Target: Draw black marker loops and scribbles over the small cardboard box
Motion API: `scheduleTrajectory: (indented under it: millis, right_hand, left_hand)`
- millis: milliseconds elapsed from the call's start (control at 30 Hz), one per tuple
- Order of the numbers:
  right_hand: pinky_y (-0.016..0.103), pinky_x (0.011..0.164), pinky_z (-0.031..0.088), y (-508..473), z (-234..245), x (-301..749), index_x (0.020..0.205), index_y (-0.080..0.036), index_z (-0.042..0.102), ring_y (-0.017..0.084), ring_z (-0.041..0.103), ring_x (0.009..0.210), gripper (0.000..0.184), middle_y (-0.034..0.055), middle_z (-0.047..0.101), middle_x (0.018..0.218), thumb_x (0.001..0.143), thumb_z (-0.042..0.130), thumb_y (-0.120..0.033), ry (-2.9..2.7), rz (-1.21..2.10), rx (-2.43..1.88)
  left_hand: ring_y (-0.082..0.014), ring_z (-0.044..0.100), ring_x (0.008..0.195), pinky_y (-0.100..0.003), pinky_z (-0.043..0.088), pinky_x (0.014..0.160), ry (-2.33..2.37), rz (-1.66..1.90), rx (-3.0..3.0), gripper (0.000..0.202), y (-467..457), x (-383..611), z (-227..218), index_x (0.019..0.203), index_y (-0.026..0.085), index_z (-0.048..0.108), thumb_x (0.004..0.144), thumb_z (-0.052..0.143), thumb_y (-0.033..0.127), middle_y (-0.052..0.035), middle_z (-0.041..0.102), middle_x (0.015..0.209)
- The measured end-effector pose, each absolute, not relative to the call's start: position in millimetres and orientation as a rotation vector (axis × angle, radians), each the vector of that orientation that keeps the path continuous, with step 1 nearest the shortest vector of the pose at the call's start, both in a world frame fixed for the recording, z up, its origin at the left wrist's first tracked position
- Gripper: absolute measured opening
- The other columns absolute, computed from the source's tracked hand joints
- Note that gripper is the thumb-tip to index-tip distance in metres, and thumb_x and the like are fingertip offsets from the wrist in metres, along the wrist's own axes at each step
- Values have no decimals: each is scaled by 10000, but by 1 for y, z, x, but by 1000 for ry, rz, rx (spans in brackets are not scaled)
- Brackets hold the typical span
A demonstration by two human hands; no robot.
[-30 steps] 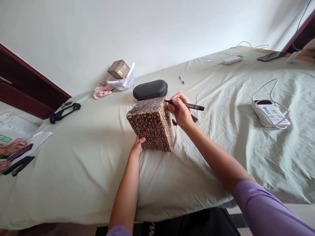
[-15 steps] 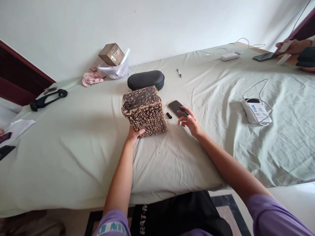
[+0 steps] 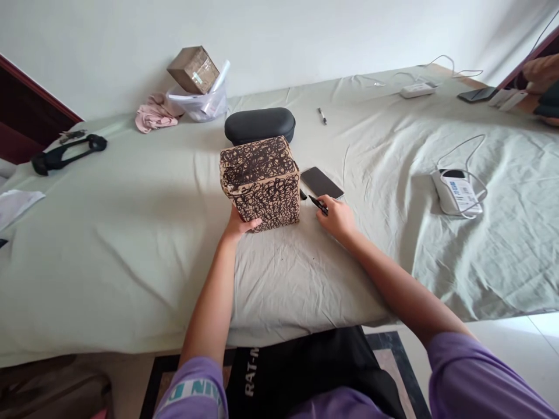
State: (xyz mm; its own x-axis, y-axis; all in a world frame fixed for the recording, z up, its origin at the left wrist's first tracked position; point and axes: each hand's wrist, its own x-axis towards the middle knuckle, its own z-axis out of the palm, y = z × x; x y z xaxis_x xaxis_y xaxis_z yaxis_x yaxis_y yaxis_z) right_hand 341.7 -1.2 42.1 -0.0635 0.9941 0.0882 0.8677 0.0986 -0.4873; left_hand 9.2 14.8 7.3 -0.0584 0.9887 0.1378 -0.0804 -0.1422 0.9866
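A cardboard box [image 3: 261, 181] covered in black scribbles stands on the bed's pale green sheet [image 3: 131, 244]. My left hand [image 3: 239, 226] grips its lower left front corner, thumb on the front face. My right hand [image 3: 337, 216] rests on the sheet just right of the box, closed on a black marker [image 3: 318, 203] that points toward the box. The marker's cap [image 3: 302, 194] lies beside the box. A dark phone [image 3: 321, 182] lies flat just beyond my right hand.
Behind the box sits a black oval case [image 3: 259, 124]. Further back are a small brown box on a plastic bag [image 3: 194, 71], pink cloth [image 3: 151, 114] and a pen [image 3: 322, 116]. A white device with cable [image 3: 456, 192] lies right. Another person's hand [image 3: 539, 71] shows top right.
My right hand took the marker off the box's top edge, lowered it to the sheet beside the box and now rests there. The box settled upright, still gripped by my left hand.
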Motion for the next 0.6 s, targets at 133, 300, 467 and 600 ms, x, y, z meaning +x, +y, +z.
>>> scheduleTrajectory:
  millis: [133,300,467,600]
  right_hand:
    - [371,781,519,-4,48,337,1401,-172,784,322,749,1083,435,175,749,1354,1019,592,-252,-2061,342,-1892]
    - [378,810,540,-1,49,332,1420,-167,796,330,741,1140,452,175,745,1321,1037,574,-255,-2102,376,-1901]
    - [406,850,560,2,43,325,1478,-156,764,347,740,1178,483,197,714,1413,1083,515,-281,-2133,306,-1925]
    - [431,935,581,2,42,325,1594,-149,669,362,732,1246,523,206,689,1472,1135,481,-315,-2146,300,-1923]
  left_hand:
    - [-435,536,1578,-569,367,1397,1081,1389,1230,1232,16,10,7,1477,221,609,388,1132,464,-171,642,1591]
    - [-438,501,1617,-559,369,1397,1010,1412,1232,1284,19,12,9,1500,254,593,360,1151,452,-163,618,1616]
    - [-436,523,1602,-571,390,1383,967,1413,1265,1320,22,13,6,1534,278,540,383,1158,464,-164,603,1634]
    - [-428,514,1615,-560,395,1387,925,1416,1270,1375,23,14,6,1599,274,476,421,1152,485,-176,566,1674]
